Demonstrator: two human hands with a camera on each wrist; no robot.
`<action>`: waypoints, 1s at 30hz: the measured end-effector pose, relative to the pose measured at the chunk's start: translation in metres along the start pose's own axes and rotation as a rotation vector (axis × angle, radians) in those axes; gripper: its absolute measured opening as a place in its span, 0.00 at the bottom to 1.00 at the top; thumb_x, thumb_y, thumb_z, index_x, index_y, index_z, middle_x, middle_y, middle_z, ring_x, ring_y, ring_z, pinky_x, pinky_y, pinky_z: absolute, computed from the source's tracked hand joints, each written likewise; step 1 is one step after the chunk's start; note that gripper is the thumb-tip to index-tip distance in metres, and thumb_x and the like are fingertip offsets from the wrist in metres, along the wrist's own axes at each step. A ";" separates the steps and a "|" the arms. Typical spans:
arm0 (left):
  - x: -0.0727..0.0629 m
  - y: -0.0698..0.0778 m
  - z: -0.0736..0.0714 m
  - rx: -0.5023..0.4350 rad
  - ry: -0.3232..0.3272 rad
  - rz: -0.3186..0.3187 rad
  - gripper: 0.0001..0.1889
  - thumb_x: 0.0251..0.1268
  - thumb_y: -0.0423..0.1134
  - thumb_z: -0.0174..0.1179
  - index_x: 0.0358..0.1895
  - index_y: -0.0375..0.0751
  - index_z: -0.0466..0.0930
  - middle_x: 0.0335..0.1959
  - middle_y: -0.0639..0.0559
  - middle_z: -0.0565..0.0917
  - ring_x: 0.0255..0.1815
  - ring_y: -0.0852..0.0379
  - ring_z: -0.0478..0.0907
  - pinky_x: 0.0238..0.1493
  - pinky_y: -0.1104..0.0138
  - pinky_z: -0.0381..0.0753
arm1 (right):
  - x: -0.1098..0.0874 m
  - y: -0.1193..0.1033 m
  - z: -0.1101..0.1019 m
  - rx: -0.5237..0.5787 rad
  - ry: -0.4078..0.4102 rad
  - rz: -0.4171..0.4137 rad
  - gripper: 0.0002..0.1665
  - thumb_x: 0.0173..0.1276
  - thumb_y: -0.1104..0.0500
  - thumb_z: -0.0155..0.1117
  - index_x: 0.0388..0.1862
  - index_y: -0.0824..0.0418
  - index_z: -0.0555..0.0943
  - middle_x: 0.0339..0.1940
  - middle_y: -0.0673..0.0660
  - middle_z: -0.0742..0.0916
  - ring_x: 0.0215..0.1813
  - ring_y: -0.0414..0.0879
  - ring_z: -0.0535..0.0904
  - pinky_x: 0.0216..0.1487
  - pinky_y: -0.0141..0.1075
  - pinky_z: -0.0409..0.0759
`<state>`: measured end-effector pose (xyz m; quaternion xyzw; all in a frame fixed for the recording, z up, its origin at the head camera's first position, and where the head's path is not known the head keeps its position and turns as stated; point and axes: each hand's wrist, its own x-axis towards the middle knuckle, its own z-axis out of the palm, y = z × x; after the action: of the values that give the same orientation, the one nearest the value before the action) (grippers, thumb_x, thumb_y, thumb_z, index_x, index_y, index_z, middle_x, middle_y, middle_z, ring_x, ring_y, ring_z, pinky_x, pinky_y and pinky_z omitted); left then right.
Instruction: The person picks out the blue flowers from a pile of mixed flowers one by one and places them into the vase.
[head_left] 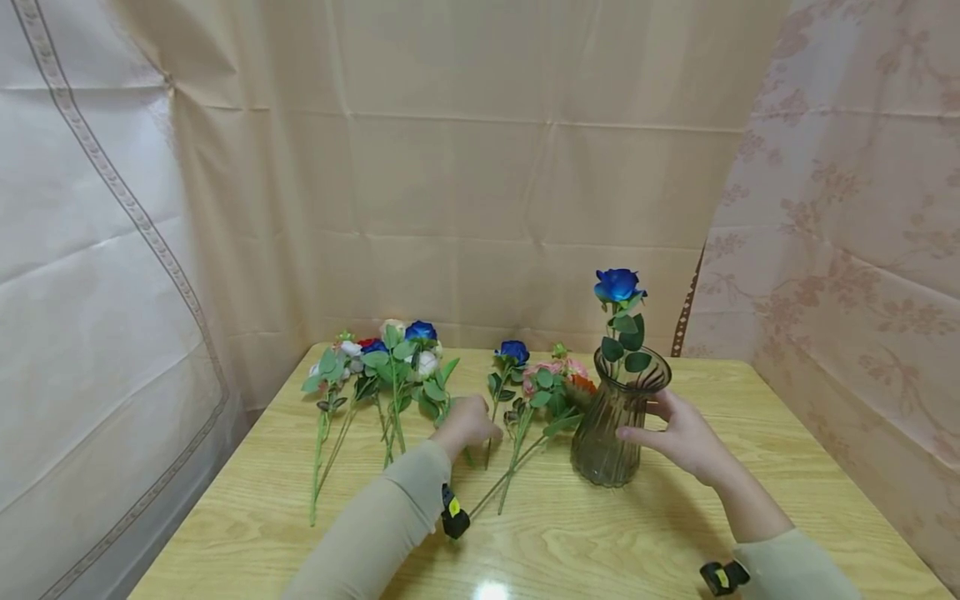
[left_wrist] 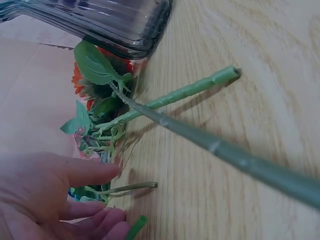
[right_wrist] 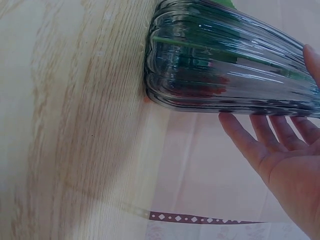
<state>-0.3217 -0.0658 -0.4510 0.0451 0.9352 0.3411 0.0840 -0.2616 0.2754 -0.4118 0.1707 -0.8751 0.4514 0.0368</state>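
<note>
On the right, a ribbed, smoky glass vase stands upright with one blue rose in it, leaves above the rim. My right hand holds the vase from its right side, thumb in front and fingers behind. Low over the table, my left hand is beside the stem of a lying blue rose. In the left wrist view its fingers are loosely bent near a thin stem, and a green stem end shows by the little finger.
Pink flowers and an orange flower lie between the left hand and the vase, stems toward me. To the left is a group of white flowers, another blue rose and a red flower. Curtains hang behind the wooden table.
</note>
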 end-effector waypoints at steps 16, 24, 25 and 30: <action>0.001 0.000 0.002 0.004 -0.011 0.007 0.23 0.64 0.26 0.63 0.11 0.46 0.69 0.06 0.53 0.71 0.09 0.56 0.72 0.15 0.66 0.69 | 0.000 -0.004 -0.002 0.012 -0.005 0.000 0.52 0.64 0.46 0.77 0.80 0.57 0.61 0.75 0.68 0.70 0.71 0.71 0.68 0.59 0.69 0.72; 0.002 0.000 0.003 -0.015 -0.014 -0.008 0.26 0.63 0.23 0.58 0.09 0.48 0.64 0.05 0.52 0.71 0.11 0.54 0.80 0.16 0.66 0.74 | -0.001 -0.004 -0.002 0.009 -0.007 -0.002 0.51 0.65 0.46 0.76 0.80 0.57 0.62 0.74 0.68 0.70 0.71 0.71 0.68 0.59 0.69 0.73; 0.002 0.000 0.003 -0.024 -0.017 -0.009 0.26 0.63 0.23 0.57 0.09 0.49 0.62 0.04 0.52 0.70 0.11 0.54 0.80 0.16 0.65 0.75 | -0.001 -0.005 -0.002 0.007 -0.008 -0.003 0.51 0.65 0.46 0.76 0.80 0.57 0.62 0.74 0.68 0.70 0.71 0.72 0.68 0.59 0.69 0.73; 0.002 -0.002 0.003 -0.072 -0.025 -0.005 0.28 0.63 0.22 0.56 0.10 0.50 0.58 0.05 0.53 0.68 0.12 0.53 0.81 0.17 0.63 0.80 | -0.001 -0.005 -0.002 0.008 -0.008 -0.005 0.51 0.65 0.46 0.76 0.80 0.56 0.62 0.74 0.68 0.70 0.71 0.72 0.67 0.58 0.69 0.73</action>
<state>-0.3227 -0.0648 -0.4547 0.0441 0.9213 0.3736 0.0981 -0.2588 0.2745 -0.4067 0.1748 -0.8730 0.4541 0.0336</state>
